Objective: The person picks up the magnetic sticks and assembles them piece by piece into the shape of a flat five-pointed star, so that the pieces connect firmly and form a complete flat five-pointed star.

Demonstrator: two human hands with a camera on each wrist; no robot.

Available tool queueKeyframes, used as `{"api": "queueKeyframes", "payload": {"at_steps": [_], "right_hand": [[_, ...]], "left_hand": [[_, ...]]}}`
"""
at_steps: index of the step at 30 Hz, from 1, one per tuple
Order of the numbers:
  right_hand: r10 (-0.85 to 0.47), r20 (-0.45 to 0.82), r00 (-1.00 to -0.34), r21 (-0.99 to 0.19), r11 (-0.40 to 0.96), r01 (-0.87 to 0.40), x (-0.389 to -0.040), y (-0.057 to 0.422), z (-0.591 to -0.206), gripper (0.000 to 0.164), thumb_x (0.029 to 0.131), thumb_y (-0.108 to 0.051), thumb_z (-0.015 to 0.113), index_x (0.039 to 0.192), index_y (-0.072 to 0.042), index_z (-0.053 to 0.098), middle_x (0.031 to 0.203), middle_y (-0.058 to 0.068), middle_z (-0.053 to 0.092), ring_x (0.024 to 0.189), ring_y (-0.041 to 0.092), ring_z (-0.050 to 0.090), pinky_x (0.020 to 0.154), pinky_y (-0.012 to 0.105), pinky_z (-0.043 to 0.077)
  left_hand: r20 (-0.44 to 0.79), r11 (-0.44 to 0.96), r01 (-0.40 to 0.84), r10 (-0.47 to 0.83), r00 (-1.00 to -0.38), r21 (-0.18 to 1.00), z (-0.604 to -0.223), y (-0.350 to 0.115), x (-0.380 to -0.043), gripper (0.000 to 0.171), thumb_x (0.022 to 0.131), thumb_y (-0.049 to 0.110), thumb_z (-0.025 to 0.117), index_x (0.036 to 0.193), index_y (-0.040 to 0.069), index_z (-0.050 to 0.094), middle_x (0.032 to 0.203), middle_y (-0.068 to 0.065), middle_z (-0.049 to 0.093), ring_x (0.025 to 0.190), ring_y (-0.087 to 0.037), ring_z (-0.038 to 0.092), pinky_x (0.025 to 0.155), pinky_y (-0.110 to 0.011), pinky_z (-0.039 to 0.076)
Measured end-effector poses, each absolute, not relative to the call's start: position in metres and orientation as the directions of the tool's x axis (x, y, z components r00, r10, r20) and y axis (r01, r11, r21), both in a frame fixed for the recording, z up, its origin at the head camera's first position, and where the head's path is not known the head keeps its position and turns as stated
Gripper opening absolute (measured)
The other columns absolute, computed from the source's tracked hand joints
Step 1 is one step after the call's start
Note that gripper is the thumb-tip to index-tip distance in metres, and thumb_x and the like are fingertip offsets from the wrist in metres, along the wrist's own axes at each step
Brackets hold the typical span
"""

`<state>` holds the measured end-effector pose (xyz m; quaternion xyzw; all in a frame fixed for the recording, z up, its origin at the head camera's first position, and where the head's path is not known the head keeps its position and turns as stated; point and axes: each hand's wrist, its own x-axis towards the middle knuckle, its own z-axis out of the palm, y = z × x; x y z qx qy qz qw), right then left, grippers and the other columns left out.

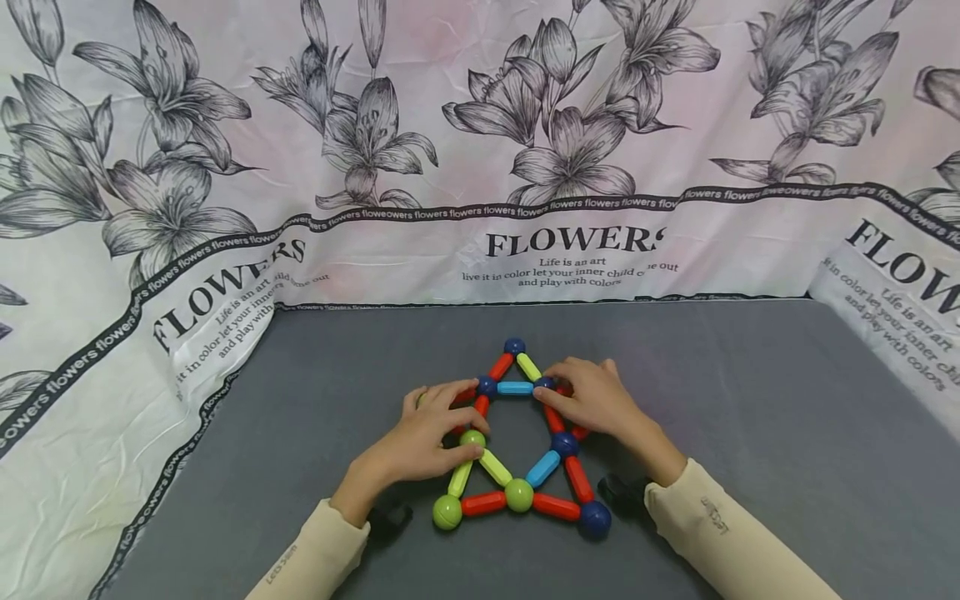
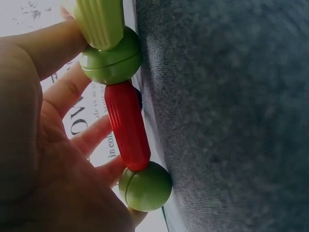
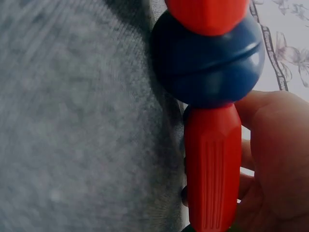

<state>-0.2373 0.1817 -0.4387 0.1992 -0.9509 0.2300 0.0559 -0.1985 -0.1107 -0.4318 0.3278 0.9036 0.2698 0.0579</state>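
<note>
A flat ball-and-rod frame (image 1: 577, 479) of red, blue and yellow-green rods joined by green and navy balls lies on the grey table. At its left side, my left hand (image 1: 423, 437) holds it, the thumb against a green ball (image 2: 111, 60) and the fingers spread beyond a red rod (image 2: 127, 126) that ends in another green ball (image 2: 146, 187). My right hand (image 1: 596, 398) pinches a navy ball (image 1: 543, 384) on the upper right between thumb and fingers. Close in the right wrist view are a navy ball (image 3: 207, 60) and a red rod (image 3: 212, 166). The hands hide some outer rods.
The grey tabletop (image 1: 787, 433) surrounds the frame. Behind and along the sides hangs a white cloth (image 1: 420, 258) printed with flowers and lettering. Dark wrist-worn devices (image 1: 390, 521) sit beneath the cuffs.
</note>
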Motion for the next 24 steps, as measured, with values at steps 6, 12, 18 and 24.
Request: {"api": "queueKeyframes", "payload": {"at_steps": [6,12,18,24], "right_hand": [[-0.369,0.219,-0.903,-0.402,0.809,-0.428,-0.2361,0.1834,-0.4390,0.033,0.093,-0.041,0.071,0.108,-0.013,0.077,0.095,0.001,0.071,0.084,0.018,0.063,0.073,0.038,0.028],[-0.374,0.215,-0.902,-0.409,0.805,-0.431,-0.2343,0.1852,-0.4383,0.031,0.093,-0.040,0.072,0.105,-0.012,0.077,0.098,0.003,0.072,0.088,0.021,0.064,0.075,0.039,0.031],[-0.373,0.208,-0.904,-0.420,0.801,-0.427,-0.2331,0.1860,-0.4376,0.030,0.093,-0.038,0.072,0.105,-0.011,0.076,0.100,0.005,0.073,0.093,0.023,0.065,0.076,0.039,0.032],[-0.374,0.209,-0.904,-0.431,0.794,-0.428,-0.2323,0.1867,-0.4373,0.030,0.092,-0.036,0.073,0.105,-0.010,0.076,0.101,0.006,0.073,0.094,0.025,0.065,0.076,0.037,0.031]], "left_hand": [[0.042,0.650,0.539,0.617,-0.786,0.536,-0.4302,-0.1110,-0.1970,0.013,0.097,0.043,0.067,0.109,0.038,0.069,0.166,-0.004,0.030,0.151,-0.035,0.027,0.114,-0.069,0.011],[0.047,0.645,0.545,0.622,-0.782,0.535,-0.4308,-0.1104,-0.1970,0.012,0.098,0.043,0.066,0.108,0.039,0.069,0.165,-0.003,0.032,0.151,-0.034,0.028,0.114,-0.070,0.012],[0.054,0.630,0.561,0.638,-0.768,0.537,-0.4298,-0.1097,-0.1965,0.010,0.099,0.040,0.065,0.108,0.036,0.069,0.165,-0.004,0.034,0.153,-0.036,0.025,0.115,-0.073,0.006],[0.064,0.624,0.568,0.641,-0.765,0.536,-0.4300,-0.1107,-0.1968,0.009,0.098,0.037,0.067,0.106,0.034,0.069,0.165,-0.004,0.034,0.154,-0.045,0.020,0.114,-0.075,-0.001]]}}
